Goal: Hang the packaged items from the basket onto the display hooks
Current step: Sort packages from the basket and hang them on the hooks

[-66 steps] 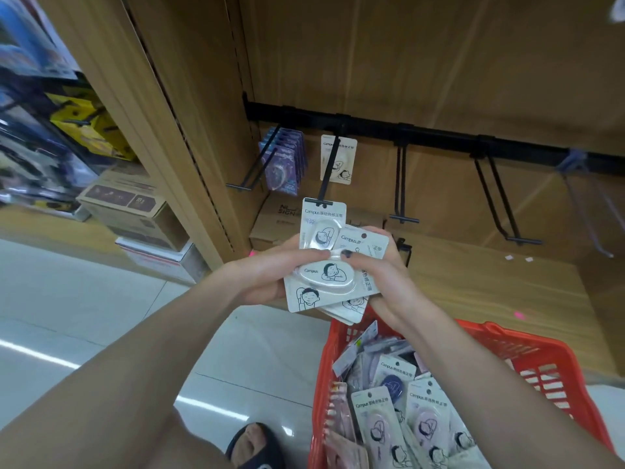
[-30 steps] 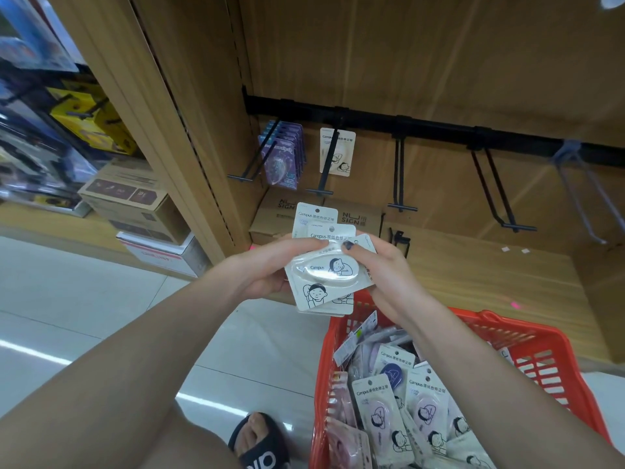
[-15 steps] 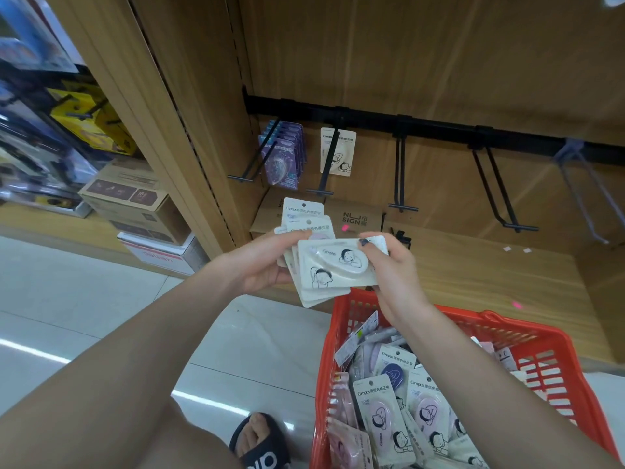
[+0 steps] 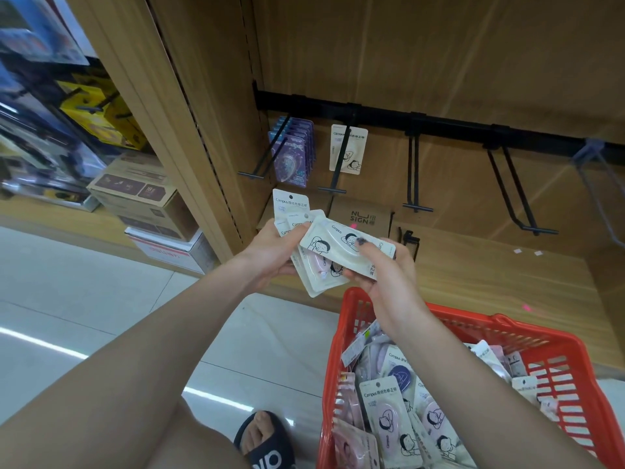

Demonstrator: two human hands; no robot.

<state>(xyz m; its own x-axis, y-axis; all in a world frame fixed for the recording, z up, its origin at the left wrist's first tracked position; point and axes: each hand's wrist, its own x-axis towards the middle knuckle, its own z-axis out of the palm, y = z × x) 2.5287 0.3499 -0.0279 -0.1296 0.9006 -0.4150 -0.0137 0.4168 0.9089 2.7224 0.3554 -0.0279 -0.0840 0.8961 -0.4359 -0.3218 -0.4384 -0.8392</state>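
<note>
display bay: a wooden shelving unit (image 4: pixel 439 55) with a wood back panel and a wooden base shelf (image 4: pixel 490 275) below.
floor: pale tiles (image 4: pixel 101 299) with strips of reflected light; a foot in a dark slide sandal (image 4: pixel 267 441) at the bottom edge.
basket: a red plastic basket (image 4: pixel 554 353) at lower right, just in front of the base shelf, heaped with packaged correction tapes (image 4: pixel 385 414) on white "campus" cards.
rail: a black rail (image 4: pixel 439 125) runs across the back panel and carries the black display hooks (image 4: pixel 414 174).
hung stock: the leftmost hook bears a stack of purple packets (image 4: pixel 294 154); the next hook bears one white packet (image 4: pixel 348 148); the hooks further right are bare.
boxes: a brown "nusign" carton (image 4: pixel 362 216) on the base shelf behind the hands; stacked cardboard boxes (image 4: pixel 142 194) on the low shelf to the left.
left hand: the left hand (image 4: pixel 270 255) grips a fanned bunch of white packets (image 4: pixel 291 211), thumb on top.
right hand: the right hand (image 4: pixel 385 269) pinches the top packet (image 4: pixel 341 245), thumb pressed on its blister, the card lying sideways over the bunch, above the basket's near rim.
</note>
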